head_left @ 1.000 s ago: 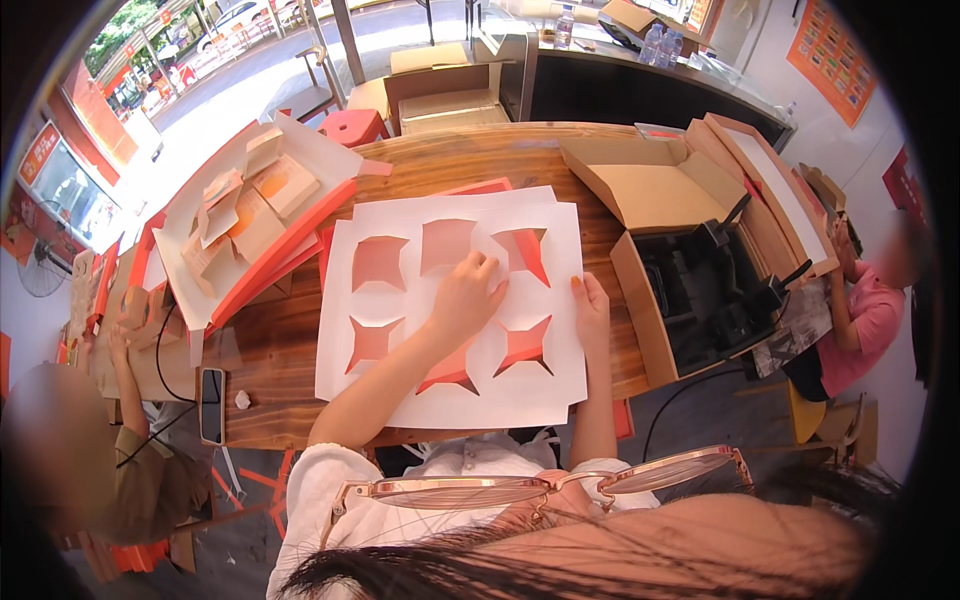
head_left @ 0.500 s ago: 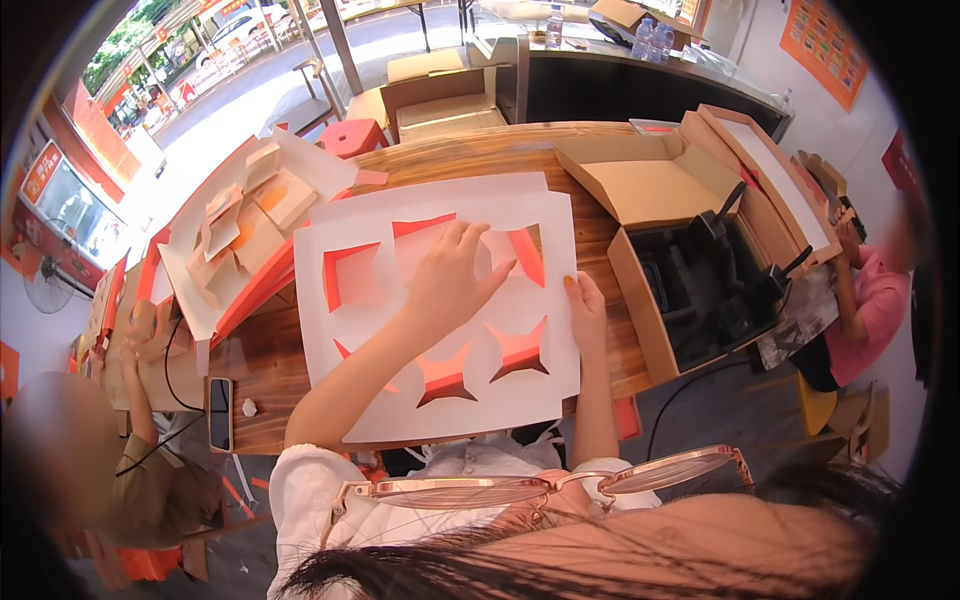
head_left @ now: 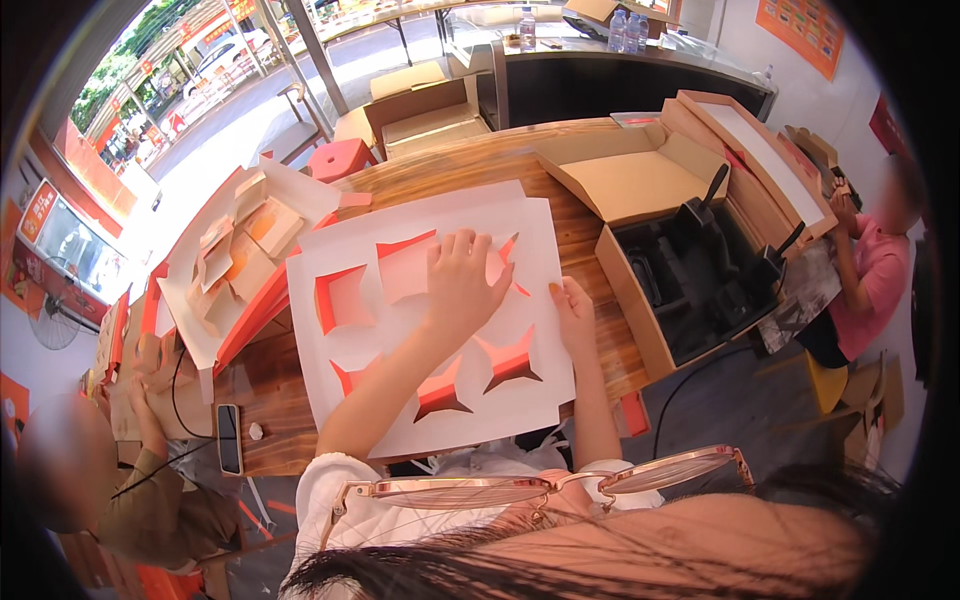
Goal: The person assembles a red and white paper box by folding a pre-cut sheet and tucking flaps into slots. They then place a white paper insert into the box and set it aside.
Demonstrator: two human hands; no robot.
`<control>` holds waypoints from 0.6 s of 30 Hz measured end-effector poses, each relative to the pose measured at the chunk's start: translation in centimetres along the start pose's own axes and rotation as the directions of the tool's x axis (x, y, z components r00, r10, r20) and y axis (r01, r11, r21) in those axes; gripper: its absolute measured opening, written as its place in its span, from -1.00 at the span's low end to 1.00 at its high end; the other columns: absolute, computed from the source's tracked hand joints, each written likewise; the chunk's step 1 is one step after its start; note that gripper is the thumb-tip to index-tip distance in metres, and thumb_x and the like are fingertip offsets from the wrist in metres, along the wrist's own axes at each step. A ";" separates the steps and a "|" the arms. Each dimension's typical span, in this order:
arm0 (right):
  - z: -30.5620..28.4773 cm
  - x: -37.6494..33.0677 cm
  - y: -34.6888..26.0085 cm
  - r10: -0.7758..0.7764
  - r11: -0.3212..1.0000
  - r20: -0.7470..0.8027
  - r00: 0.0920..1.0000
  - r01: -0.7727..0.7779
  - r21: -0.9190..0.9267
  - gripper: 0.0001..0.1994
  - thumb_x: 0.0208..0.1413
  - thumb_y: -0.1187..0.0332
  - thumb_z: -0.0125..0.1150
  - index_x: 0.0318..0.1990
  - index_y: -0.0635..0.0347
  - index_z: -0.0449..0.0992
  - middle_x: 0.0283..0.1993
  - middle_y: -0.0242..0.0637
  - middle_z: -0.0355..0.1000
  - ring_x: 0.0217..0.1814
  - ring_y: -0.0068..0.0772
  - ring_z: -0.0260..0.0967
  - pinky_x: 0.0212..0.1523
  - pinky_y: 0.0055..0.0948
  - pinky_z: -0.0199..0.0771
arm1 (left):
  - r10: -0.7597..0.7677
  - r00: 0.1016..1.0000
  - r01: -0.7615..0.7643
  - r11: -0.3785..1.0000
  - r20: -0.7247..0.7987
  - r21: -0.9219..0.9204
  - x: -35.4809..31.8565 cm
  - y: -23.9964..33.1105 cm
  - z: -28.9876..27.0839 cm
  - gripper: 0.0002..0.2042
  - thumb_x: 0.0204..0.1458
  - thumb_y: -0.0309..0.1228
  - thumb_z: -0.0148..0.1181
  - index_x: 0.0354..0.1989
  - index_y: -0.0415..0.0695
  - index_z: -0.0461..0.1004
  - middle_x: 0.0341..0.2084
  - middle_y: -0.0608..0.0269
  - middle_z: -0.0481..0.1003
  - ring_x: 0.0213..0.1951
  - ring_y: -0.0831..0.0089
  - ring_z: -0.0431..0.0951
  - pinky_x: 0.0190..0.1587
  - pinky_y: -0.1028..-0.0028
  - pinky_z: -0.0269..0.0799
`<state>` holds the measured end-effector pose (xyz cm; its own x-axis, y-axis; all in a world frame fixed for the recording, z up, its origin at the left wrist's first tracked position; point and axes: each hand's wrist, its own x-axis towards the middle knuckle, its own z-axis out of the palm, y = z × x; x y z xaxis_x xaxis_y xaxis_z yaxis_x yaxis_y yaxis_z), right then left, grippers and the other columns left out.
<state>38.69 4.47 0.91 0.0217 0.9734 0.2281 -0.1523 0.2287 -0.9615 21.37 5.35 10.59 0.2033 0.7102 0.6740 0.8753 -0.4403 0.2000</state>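
Observation:
A large white cardboard sheet [head_left: 400, 215] lies in front of me on the wooden table. Its cut-outs have folded flaps with red-orange inner faces, such as the red flap [head_left: 340, 298] at the upper left and the red flap [head_left: 512, 357] at the lower right. My left hand [head_left: 468, 272] reaches across the sheet and rests flat at the upper right cut-out, fingers stretched out; it partly hides that cut-out's red edges. At the sheet's right edge my right hand [head_left: 573, 315] grips the cardboard, its fingers partly hidden.
An open brown box [head_left: 640, 320] with black foam and black devices stands right. Left lies an open carton [head_left: 290, 215] with cardboard pieces. A phone [head_left: 229, 440] and a crumpled white bit [head_left: 256, 431] lie near the table edge. People work at both sides; a red stool [head_left: 340, 160] stands beyond.
My left hand has shifted over the upper right cut-out, so less of its red flap shows. The sheet has tilted slightly in view; my right hand stays at its edge.

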 end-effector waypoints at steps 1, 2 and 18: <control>0.1 0.0 -0.2 -0.012 1.000 0.001 1.000 0.012 0.004 -0.80 0.22 0.33 -0.07 -0.20 0.28 0.40 -0.52 -0.51 0.33 -0.53 -0.82 0.17 -0.54 -0.72 0.15 | 0.016 1.000 -0.016 1.000 -0.011 0.012 0.0 0.0 -0.1 -0.70 -0.22 -0.25 0.29 -0.36 -0.15 0.41 -0.35 0.21 0.37 -0.24 0.29 0.36 -0.18 0.32 0.17; 0.1 0.0 -0.3 -0.024 1.000 0.003 1.000 0.024 0.009 -0.80 0.22 0.33 -0.07 -0.20 0.28 0.40 -0.52 -0.51 0.33 -0.53 -0.82 0.17 -0.54 -0.72 0.15 | 0.032 0.999 -0.032 0.999 -0.021 0.026 0.0 0.0 -0.1 -0.71 -0.22 -0.28 0.29 -0.36 -0.15 0.41 -0.36 0.21 0.37 -0.25 0.28 0.36 -0.18 0.32 0.18; 0.1 -0.3 -1.0 0.026 0.997 0.043 0.999 -0.028 0.066 -0.79 0.22 0.31 -0.08 -0.23 0.28 0.39 -0.39 -0.52 0.35 -0.38 -0.80 0.19 -0.36 -0.76 0.20 | 0.018 1.000 -0.016 0.997 0.025 -0.081 -1.3 -1.3 2.5 -0.84 -0.13 -0.31 0.21 -0.47 -0.15 0.48 -0.44 0.26 0.44 -0.34 0.35 0.43 -0.14 0.33 0.17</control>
<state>38.78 3.99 1.82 -0.0243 0.9775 0.2097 -0.2179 0.1995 -0.9554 21.06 6.39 7.66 0.2297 0.7158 0.6595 0.8336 -0.4944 0.2463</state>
